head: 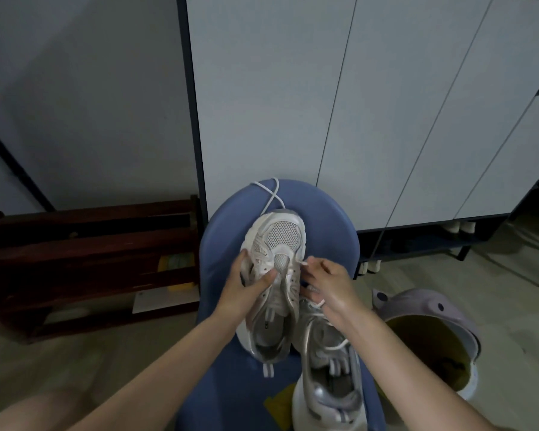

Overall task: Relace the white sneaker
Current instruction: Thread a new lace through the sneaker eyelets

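- Left hand (246, 286): forearm reaching in from lower left, fingers wrapped round the left side of the white sneaker (274, 269), thumb pressed flat across the eyelet panel near the tongue.
- Right hand (327, 287): forearm coming in from lower right, fingertips bunched and pinching the end of the white shoelace (269, 194) right at the sneaker's right eyelet row.
- White sneaker: resting toe-away on the blue stool (330, 219), heel toward the viewer; mesh toe panel, smooth glossy overlays, thick pale sole, striped pull tab at the heel.
- Shoelace: thin round cord, crossed into a loop beyond the toe, lying on the stool's far edge.
- Second sneaker (327, 377): just beside and partly under the first, on the right, silvery overlays, lace still threaded.
- Printing inside the held sneaker's insole: too blurred to read.
- Lilac bin (417, 309): round, yellow-lined, dotted lid, right of the stool.
- Dark wooden rack (84, 244): slatted, left, against the wall.
- White panelled cabinet (324, 104): behind the stool.
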